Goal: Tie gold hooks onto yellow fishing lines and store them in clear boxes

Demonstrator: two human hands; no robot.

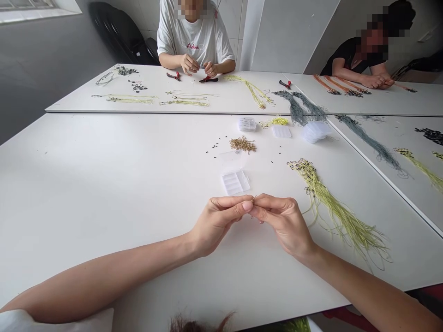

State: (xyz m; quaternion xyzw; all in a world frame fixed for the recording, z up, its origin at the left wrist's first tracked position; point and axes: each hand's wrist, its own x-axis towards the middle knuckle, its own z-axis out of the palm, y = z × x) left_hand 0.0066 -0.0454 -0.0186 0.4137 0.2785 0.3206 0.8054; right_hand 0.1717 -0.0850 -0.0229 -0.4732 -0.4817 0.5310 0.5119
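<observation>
Head camera: the left hand [218,221] and the right hand [285,223] meet at the fingertips above the white table [121,184], each closed to a narrow pinch. A small metal piece [254,198] is held between them, its thin upper end poking out above the thumbs; the fingers cover most of it, so I cannot tell its full shape. Just beyond the hands sits 1 clear compartment box [233,183], and farther past it a pile of gold-coloured metal pieces [243,144], with tiny dark bits [215,146] scattered to its left. To the right of the right hand lies a bundle of yellow-green strands [332,198], dark fittings at its far end. Well ahead of the hands, 1 co-worker in a white shirt [194,39] sits with both hands raised over the far table, 2 red-handled pliers [174,75] nearby.
</observation>
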